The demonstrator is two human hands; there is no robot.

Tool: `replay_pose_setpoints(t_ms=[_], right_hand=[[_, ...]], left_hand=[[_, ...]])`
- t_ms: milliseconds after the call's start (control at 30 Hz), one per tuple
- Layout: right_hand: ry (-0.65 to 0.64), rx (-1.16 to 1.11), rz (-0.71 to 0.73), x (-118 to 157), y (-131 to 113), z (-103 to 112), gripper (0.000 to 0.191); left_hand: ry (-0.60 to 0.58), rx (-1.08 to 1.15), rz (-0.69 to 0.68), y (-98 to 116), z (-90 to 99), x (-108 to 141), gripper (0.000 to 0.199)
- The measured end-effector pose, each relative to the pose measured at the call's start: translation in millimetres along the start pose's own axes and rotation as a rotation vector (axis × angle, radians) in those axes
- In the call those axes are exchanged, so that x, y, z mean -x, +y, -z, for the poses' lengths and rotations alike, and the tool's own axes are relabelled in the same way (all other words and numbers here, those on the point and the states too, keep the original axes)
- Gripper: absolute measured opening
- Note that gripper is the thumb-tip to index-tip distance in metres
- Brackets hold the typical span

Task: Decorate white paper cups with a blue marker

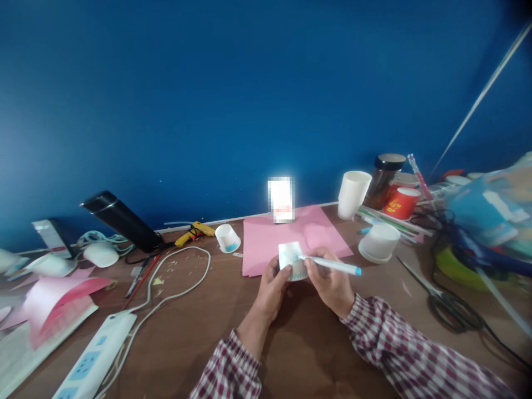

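Note:
In the middle of the head view, my left hand (272,288) grips a small white paper cup (291,254) with blue drawn lines on its side and a zigzag along its lower edge. My right hand (330,282) is closed around a white marker with a blue end (338,265). The marker's tip is at the cup's drawn side; whether it touches I cannot tell. Behind both hands lie pink paper sheets (261,238), with a bright, blurred-out upright rectangle (281,198) at their far edge.
Left: a white cup with a blue patch (226,237), a yellow glue gun (194,234), a looping white cable and a power strip (93,357). Right: an upside-down paper cup (379,242), stacked white cups (353,194), black-handled scissors (446,305), a red cup (402,203). A blue wall stands behind.

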State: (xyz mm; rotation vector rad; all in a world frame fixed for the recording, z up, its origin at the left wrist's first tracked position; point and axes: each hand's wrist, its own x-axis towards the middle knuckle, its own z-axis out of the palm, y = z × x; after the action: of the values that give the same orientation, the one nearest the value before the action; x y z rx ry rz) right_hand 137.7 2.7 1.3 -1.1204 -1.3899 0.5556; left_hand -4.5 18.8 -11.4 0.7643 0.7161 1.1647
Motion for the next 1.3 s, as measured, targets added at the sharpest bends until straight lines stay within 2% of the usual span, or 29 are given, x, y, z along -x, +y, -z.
replay_pose_setpoints(t_ms=[267, 500, 633, 1033, 1300], right_hand=[[-0.036, 0.016, 0.058, 2.9, -3.8, -1.4, 0.008], [0.051, -0.03, 0.017, 0.4, -0.5, -2.6, 0.01], [0.06, -0.053, 0.005, -0.8, 0.8, -2.6, 0.01], [0.019, -0.005, 0.056, 1.8, -0.9, -1.2, 0.007], [-0.003, -0.019, 0.026, 2.2, -1.1, -1.3, 0.008]], left_hand=[[-0.022, -0.005, -0.02, 1.1, -0.8, -0.7, 0.036], [-0.025, -0.024, -0.005, 1.3, -0.9, -0.2, 0.042], [-0.003, -0.033, -0.011, 0.8, -0.3, -0.5, 0.045], [0.016, -0.086, -0.033, -1.9, 1.4, -1.1, 0.04], [0.006, -0.119, -0.044, -4.1, 4.0, -1.5, 0.038]])
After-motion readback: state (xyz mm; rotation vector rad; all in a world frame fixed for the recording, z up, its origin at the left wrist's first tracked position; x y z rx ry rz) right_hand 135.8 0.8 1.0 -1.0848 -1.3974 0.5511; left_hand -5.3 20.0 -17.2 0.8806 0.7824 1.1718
